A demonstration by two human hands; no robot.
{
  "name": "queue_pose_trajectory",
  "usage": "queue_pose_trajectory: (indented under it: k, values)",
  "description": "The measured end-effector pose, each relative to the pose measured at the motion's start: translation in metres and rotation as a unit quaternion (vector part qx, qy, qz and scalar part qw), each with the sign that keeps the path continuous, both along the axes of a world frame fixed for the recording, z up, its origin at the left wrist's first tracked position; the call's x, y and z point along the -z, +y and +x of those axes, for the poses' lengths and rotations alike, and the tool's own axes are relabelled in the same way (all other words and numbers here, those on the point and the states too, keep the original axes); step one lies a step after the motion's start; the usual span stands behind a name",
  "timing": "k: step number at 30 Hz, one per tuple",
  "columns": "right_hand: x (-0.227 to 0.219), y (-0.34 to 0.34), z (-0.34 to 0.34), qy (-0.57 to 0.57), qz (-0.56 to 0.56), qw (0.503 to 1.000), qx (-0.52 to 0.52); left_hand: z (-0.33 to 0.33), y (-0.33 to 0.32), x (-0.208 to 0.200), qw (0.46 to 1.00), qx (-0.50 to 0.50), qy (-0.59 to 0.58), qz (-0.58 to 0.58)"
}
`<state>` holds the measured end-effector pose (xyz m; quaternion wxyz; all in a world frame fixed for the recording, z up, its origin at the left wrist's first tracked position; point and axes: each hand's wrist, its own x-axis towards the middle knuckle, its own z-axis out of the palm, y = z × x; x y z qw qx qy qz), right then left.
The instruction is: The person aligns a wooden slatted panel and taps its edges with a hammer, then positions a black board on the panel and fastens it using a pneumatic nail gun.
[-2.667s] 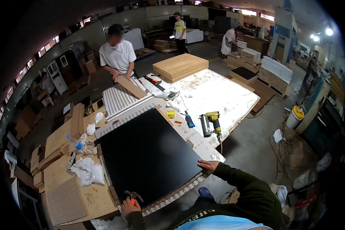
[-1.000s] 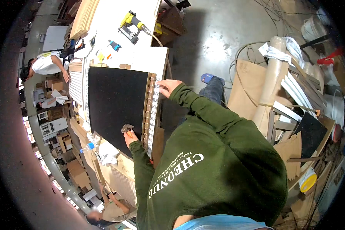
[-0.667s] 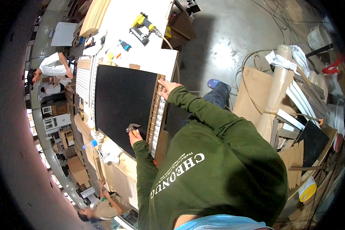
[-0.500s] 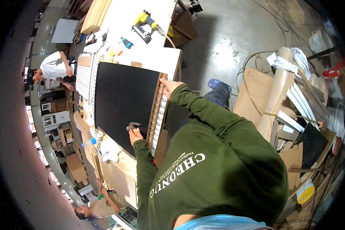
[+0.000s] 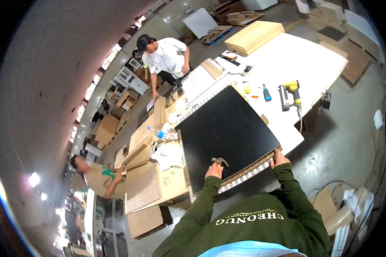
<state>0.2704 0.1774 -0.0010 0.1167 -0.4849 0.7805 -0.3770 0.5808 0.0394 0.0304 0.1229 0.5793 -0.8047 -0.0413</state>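
Note:
My left hand (image 5: 213, 171) is closed around the handle of a claw hammer (image 5: 220, 161), whose metal head rests over the near part of a large black panel (image 5: 229, 132). Along the panel's near edge runs a brown strip with regular notches (image 5: 248, 168), and a white patterned band shows beneath it. At the near right corner, my right hand (image 5: 280, 159) grips the end of this edge, fingers bent over it. What its fingertips press on is partly hidden.
A yellow nail gun (image 5: 292, 92) with a hose and a blue-black tool (image 5: 266, 93) lie on the white tabletop (image 5: 313, 60). Stacked boards (image 5: 255, 36) stand behind. A water bottle (image 5: 158, 133) lies left of the panel. Two co-workers (image 5: 167, 55) (image 5: 101, 177) stand across the table.
The whole view has turned, so the panel and table now sit further right and at another slant. My left hand still holds the hammer; my right stays at the strip's end.

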Motion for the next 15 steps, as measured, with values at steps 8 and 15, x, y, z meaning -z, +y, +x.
queue_pose_trajectory:
  k: [8,15]
  values:
    - [-0.026,-0.002,-0.019,-0.034,0.036,0.995,-0.082,-0.032,-0.016,-0.029,0.989,-0.095,-0.033,0.113]
    - [-0.055,-0.020,-0.010,-0.326,-0.033,0.920,-0.216,-0.115,-0.002,-0.014,0.835,0.008,0.509,0.207]
